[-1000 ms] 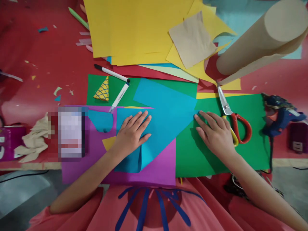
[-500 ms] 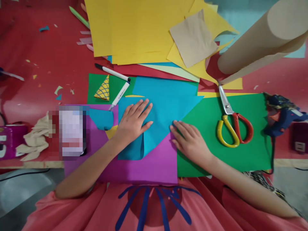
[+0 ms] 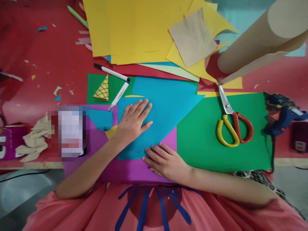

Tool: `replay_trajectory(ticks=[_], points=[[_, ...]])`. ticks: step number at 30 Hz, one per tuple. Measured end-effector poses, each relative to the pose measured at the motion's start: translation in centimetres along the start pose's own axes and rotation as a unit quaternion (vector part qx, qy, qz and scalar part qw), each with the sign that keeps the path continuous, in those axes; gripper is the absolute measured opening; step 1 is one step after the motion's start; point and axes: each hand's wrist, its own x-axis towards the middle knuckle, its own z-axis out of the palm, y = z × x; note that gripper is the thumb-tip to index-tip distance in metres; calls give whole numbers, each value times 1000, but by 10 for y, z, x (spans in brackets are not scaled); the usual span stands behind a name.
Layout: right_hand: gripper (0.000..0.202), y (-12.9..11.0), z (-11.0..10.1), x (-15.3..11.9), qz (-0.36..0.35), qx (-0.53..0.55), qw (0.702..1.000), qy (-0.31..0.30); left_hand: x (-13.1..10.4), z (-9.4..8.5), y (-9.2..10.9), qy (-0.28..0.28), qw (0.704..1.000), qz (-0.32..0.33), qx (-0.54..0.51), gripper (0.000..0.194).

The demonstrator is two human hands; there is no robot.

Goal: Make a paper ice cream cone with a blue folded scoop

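My left hand (image 3: 132,123) lies flat with fingers spread on a blue paper (image 3: 166,112), which has a slanted right edge. My right hand (image 3: 168,163) rests with its fingers stretched out at the lower end of that slanted edge, its palm over the purple sheet (image 3: 110,171). Neither hand grips anything. A green sheet (image 3: 199,144) extends to the right. Left of my left hand is a smaller blue cut piece (image 3: 103,118), with a white marker (image 3: 119,95) just above it.
Scissors (image 3: 227,106) with yellow and red handles lie on the green sheet. A glue gun (image 3: 281,120) is at the right edge. Yellow sheets (image 3: 134,32) and a brown paper roll (image 3: 255,41) sit at the back. A blurred phone (image 3: 71,131) and a patterned yellow triangle (image 3: 103,89) are left.
My right hand has moved left and toward me along the slanted edge. The lower part of the blue paper now lies flatter. My left hand has stayed in place.
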Motion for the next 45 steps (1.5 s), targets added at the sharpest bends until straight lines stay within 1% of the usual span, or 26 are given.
replay_trajectory(ticks=[3,7,11,13,16,20,22,24,26,27,28,29,30,31,32,33,34,35,36,37,38,40,41,42,43,45], points=[[34,1,-1,3,-12,3,1000,1,0,0,0,-1,1000,2,5,58],[35,4,-3,3,-24,21,999,-22,0,0,0,0,1000,2,-3,58],[43,6,-2,6,-12,13,1000,6,1,0,-1,3,1000,-5,-25,52],[43,9,0,11,-1,5,1000,26,1,-1,-2,5,999,-9,-48,51],[35,15,1,20,0,-3,999,45,2,-3,-4,13,994,-24,-102,51],[27,23,0,34,-43,-32,997,47,2,-7,-4,31,984,-38,-171,48],[23,25,-1,38,-75,-38,995,56,2,-10,-6,33,975,-47,-216,48],[22,28,-3,42,-93,-27,993,69,1,-17,-12,24,958,-75,-277,47],[21,33,-10,44,-68,33,993,86,-2,-26,-23,4,929,-111,-353,48],[20,38,-15,46,-27,86,991,96,-4,-32,-29,-7,909,-125,-398,49],[18,44,-22,47,29,156,982,106,-5,-39,-35,-8,881,-137,-453,50],[15,50,-31,49,108,235,959,118,-7,-46,-40,-2,847,-144,-512,54],[11,58,-40,51,193,310,921,137,-8,-54,-43,18,811,-153,-564,60],[9,67,-50,53,266,386,869,161,-8,-60,-45,40,788,-162,-593,65],[9,75,-60,55,317,456,810,190,-7,-66,-44,65,775,-158,-608,67],[9,83,-71,57,349,508,758,212,-6,-70,-42,112,767,-150,-614,66],[10,91,-80,59,368,545,720,222,-3,-72,-38,174,763,-140,-606,64],[10,98,-88,60,378,568,697,224,0,-72,-34,225,758,-132,-597,60],[11,104,-95,62,383,580,685,219,3,-70,-30,270,752,-127,-588,59],[13,109,-100,63,387,583,682,213,7,-67,-27,287,750,-127,-583,60],[15,114,-102,63,388,580,685,209,10,-63,-25,283,746,-129,-589,64],[19,123,-103,64,389,566,693,219,15,-55,-21,233,737,-143,-618,75],[19,127,-101,63,388,560,695,231,17,-53,-19,212,730,-151,-632,76],[19,130,-99,63,386,558,693,243,19,-52,-17,201,724,-158,-641,73],[19,132,-97,63,382,560,689,255,20,-53,-14,202,719,-165,-645,64],[18,134,-97,61,379,576,670,274,21,-61,-8,207,705,-172,-656,41]])
